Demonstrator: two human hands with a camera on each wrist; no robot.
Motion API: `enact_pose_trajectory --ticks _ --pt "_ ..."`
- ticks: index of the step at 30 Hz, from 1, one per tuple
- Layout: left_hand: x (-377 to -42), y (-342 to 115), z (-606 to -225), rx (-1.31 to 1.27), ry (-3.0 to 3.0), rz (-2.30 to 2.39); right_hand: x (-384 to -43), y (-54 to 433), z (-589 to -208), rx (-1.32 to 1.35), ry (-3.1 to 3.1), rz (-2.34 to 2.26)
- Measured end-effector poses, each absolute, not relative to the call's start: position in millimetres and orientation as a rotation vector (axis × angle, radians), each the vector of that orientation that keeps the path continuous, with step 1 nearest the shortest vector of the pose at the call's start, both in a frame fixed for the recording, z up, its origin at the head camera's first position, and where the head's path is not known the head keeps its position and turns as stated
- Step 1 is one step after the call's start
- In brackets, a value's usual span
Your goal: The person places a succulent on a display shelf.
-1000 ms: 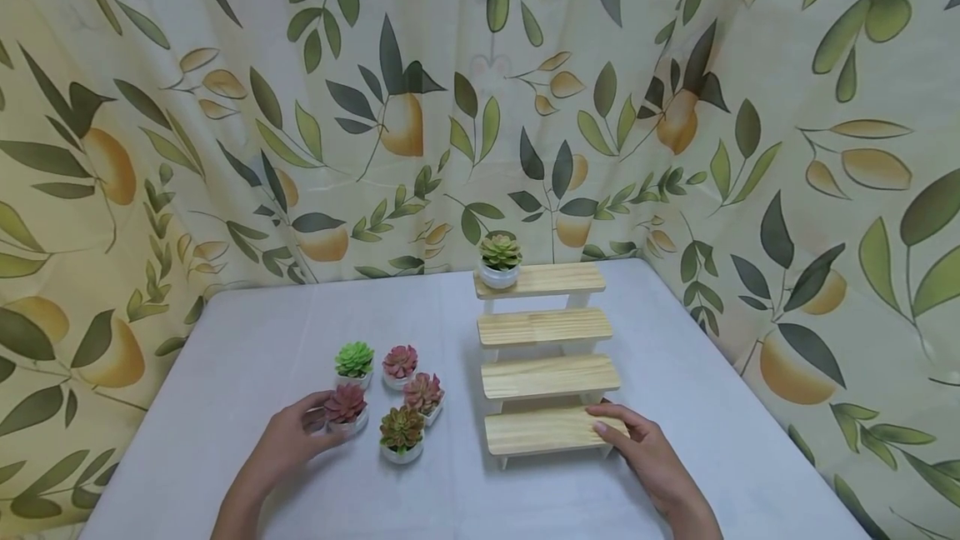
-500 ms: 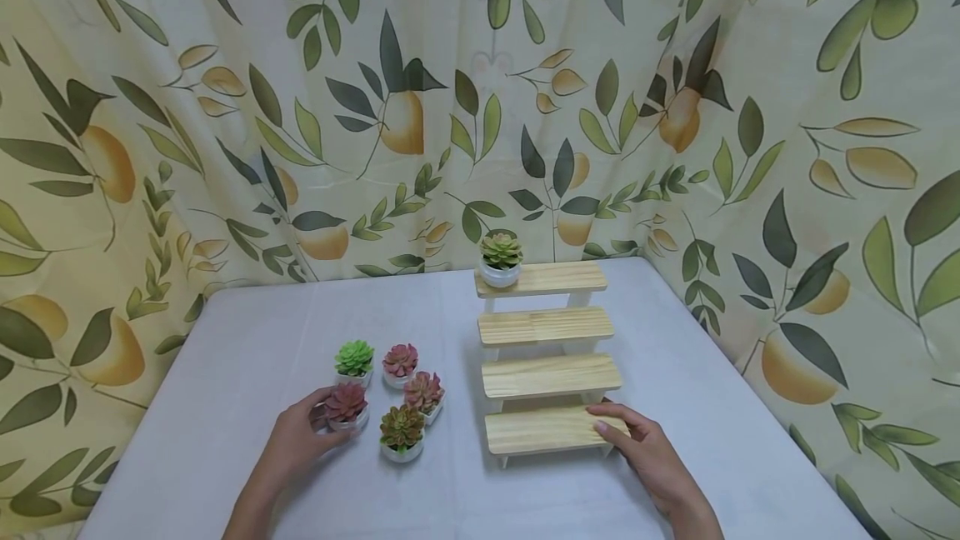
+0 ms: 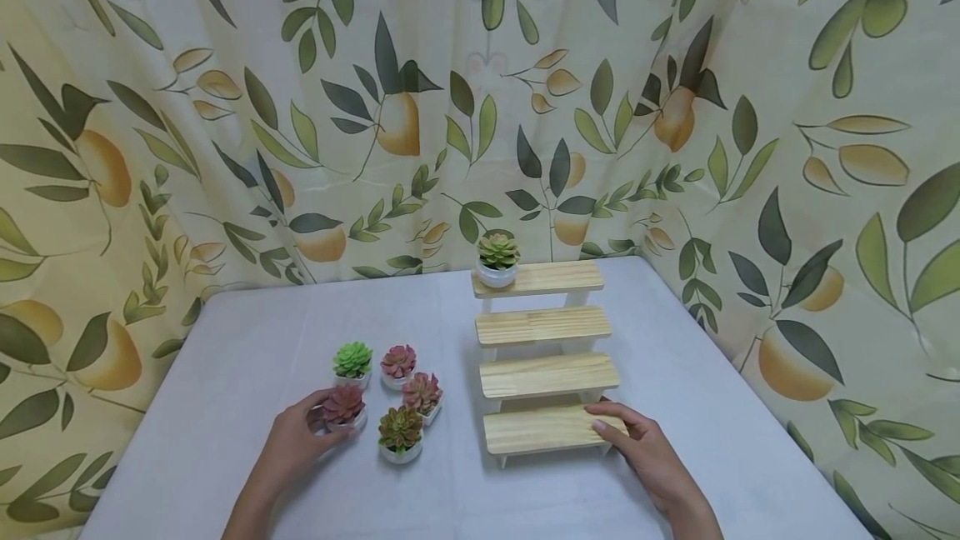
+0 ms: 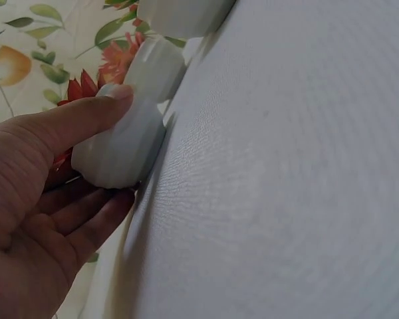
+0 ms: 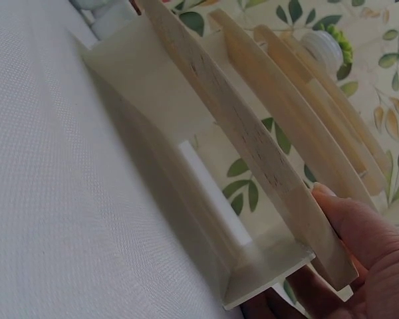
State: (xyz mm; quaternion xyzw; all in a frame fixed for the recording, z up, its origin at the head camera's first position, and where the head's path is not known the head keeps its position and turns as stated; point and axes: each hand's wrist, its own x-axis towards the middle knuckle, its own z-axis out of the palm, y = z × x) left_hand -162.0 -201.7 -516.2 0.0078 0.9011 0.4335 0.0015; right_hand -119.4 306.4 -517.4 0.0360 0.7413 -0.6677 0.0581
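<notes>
My left hand (image 3: 296, 433) holds a small dark red potted succulent (image 3: 343, 407), standing on the white cloth. In the left wrist view the thumb lies against its white ribbed pot (image 4: 120, 149) and the fingers curl round the other side. My right hand (image 3: 651, 458) grips the right end of the lowest step of a wooden tiered stand (image 3: 551, 375). The right wrist view has the thumb on the edge of that lowest board (image 5: 243, 133), with fingers behind it, partly hidden. A green succulent (image 3: 498, 258) in a round white pot sits at the left of the top step.
Around the held pot stand a bright green succulent (image 3: 352, 362), a pink one (image 3: 398, 363), a reddish one (image 3: 422, 394) and a brown-green one (image 3: 401, 432). Behind the white-covered table (image 3: 262, 332) hangs a curtain (image 3: 420, 215) printed with leaves and fruit.
The left hand's fingers and thumb have settled closer round the dark red succulent's pot. My right hand keeps its place on the lowest step; the head view has shifted slightly.
</notes>
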Motion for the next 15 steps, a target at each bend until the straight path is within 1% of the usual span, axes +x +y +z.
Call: enact_pose_trajectory --ticks 5,15 --pt "-161.3 -202.0 -515.6 0.000 2.850 1.321 -119.9 305.3 -518.4 0.130 2.252 -2.017" --pt "-159.0 -207.9 -507.1 0.035 2.896 1.330 -120.3 306.6 -517.9 0.148 2.270 -2.004"
